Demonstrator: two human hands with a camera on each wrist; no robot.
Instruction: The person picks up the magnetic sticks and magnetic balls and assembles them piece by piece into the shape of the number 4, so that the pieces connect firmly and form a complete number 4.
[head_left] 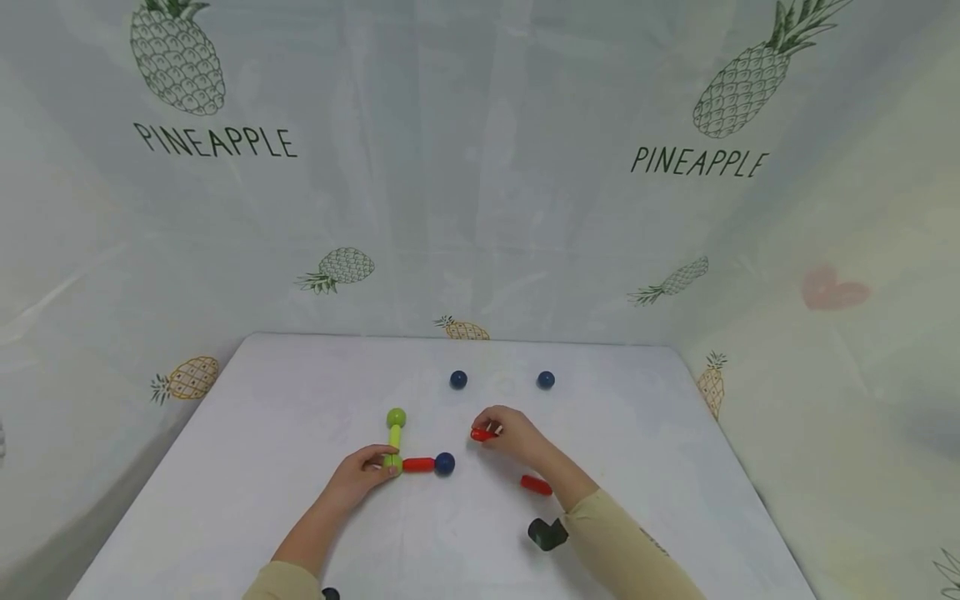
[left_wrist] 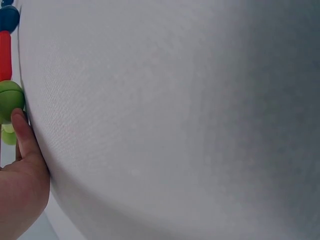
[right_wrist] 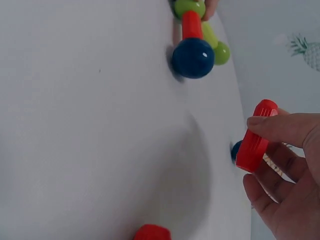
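Observation:
On the table, my left hand [head_left: 358, 478] pinches the near green ball [head_left: 393, 465] between thumb and fingers. A yellow-green rod [head_left: 395, 437] runs from that ball to a far green ball [head_left: 396, 417]. To its right, a red rod [head_left: 418, 465] joins it to a dark blue ball [head_left: 445, 464], so the joined pieces form an L. My right hand [head_left: 517, 435] holds a loose red rod [right_wrist: 256, 137] between thumb and fingers, to the right of the L and raised off the table in the right wrist view.
Two loose blue balls [head_left: 458, 380] [head_left: 546, 380] lie toward the table's back. Another red rod [head_left: 536, 485] rests below my right forearm. Beside the right sleeve sits a dark angled piece [head_left: 547, 534], and a dark round piece [head_left: 331, 593] shows at the front edge.

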